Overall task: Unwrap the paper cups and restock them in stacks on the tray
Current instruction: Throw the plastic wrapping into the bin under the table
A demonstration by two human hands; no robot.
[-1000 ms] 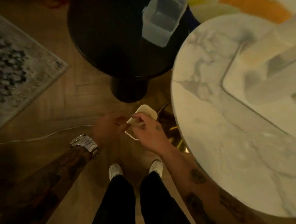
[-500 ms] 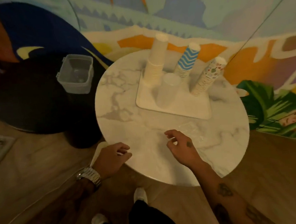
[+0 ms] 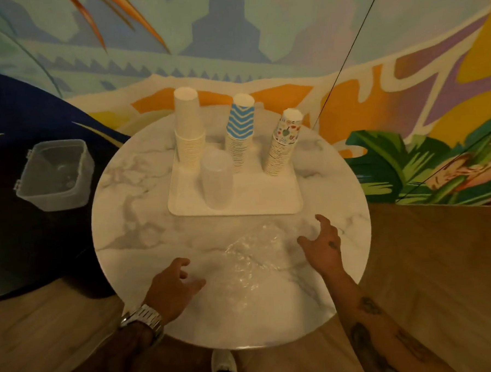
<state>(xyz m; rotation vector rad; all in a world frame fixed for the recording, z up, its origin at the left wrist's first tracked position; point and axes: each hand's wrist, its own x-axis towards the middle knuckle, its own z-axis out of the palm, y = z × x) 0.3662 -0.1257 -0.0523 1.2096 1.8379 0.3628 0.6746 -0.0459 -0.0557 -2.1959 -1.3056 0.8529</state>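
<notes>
Crinkled clear plastic wrap (image 3: 252, 256) lies on the round marble surface (image 3: 143, 219) between the left hand (image 3: 172, 286) and right hand (image 3: 323, 245), both spread and empty; 4 cup stacks (image 3: 240, 137) stand on the white tray (image 3: 267, 196).

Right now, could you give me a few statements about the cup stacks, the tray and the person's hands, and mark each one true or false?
1. Three paper cup stacks stand on the white tray: the plain white stack, the blue chevron stack and the patterned stack. True.
2. The clear plastic cup stack lies on its side. False: it stands upside down on the tray.
3. The right hand holds a cup. False: it is open and empty, beside the clear plastic wrap.
4. The left hand is empty. True.
5. The clear plastic container sits on the marble table. False: it sits on the dark table to the left.
</notes>
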